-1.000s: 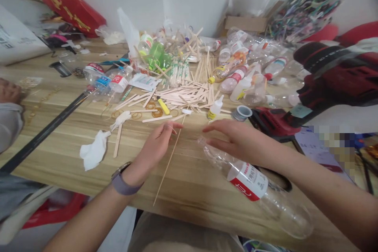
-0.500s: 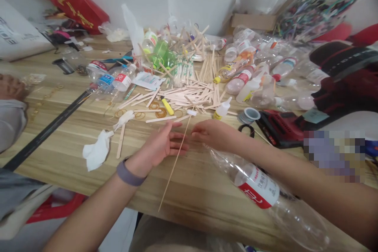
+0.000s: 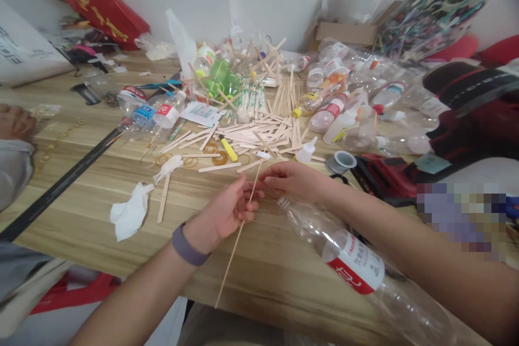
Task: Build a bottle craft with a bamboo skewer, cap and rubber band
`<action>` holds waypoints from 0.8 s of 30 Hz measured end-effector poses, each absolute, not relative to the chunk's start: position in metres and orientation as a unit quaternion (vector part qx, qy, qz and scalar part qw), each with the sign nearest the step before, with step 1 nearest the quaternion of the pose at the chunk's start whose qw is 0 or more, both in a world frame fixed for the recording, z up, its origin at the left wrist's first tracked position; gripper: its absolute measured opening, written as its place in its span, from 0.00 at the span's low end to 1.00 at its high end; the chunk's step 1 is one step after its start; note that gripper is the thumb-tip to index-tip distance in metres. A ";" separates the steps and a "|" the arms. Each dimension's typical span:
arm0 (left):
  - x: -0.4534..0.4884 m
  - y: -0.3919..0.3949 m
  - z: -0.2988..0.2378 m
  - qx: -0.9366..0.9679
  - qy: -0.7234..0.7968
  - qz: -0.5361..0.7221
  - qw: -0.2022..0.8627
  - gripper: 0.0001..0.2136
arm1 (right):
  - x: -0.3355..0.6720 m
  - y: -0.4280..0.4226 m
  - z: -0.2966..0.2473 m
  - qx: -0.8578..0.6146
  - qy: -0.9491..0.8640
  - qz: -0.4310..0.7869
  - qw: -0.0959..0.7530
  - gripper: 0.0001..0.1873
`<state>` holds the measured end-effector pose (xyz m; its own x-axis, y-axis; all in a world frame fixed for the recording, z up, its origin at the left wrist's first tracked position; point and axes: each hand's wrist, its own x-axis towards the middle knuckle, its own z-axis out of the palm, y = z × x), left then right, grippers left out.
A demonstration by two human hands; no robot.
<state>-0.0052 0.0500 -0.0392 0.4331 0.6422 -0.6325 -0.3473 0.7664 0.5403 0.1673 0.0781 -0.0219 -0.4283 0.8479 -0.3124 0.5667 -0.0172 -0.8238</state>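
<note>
Soft, even light glints on the clear bottle (image 3: 357, 264), with blurred edges and pixelation at right.

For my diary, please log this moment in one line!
left hand: at thin tan wooden stick | right hand: near stick | clear plastic bottle: on its side
</note>
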 end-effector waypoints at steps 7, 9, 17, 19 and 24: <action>-0.007 0.055 -0.041 0.127 0.392 0.264 0.872 0.24 | 0.162 0.077 -0.017 -0.509 -0.596 0.595 0.176 0.09; -0.007 0.056 -0.041 0.119 0.379 0.251 0.883 0.25 | 0.159 0.076 -0.018 -0.494 -0.562 0.637 0.184 0.10; -0.008 0.057 -0.045 0.105 0.339 0.214 0.910 0.27 | 0.148 0.076 -0.033 -0.464 -0.481 0.715 0.205 0.07; -0.008 0.057 -0.045 0.102 0.331 0.209 0.915 0.27 | 0.144 0.075 -0.036 -0.463 -0.487 0.713 0.200 0.08; -0.007 0.058 -0.045 0.103 0.327 0.208 0.916 0.27 | 0.140 0.075 -0.047 -0.462 -0.555 0.670 0.172 0.04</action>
<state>-0.0074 0.0578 -0.0453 0.6995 0.4480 -0.5568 -0.3135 0.8925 0.3243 0.1398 0.0747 -0.0468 -0.5135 0.7432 -0.4290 0.2836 -0.3248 -0.9022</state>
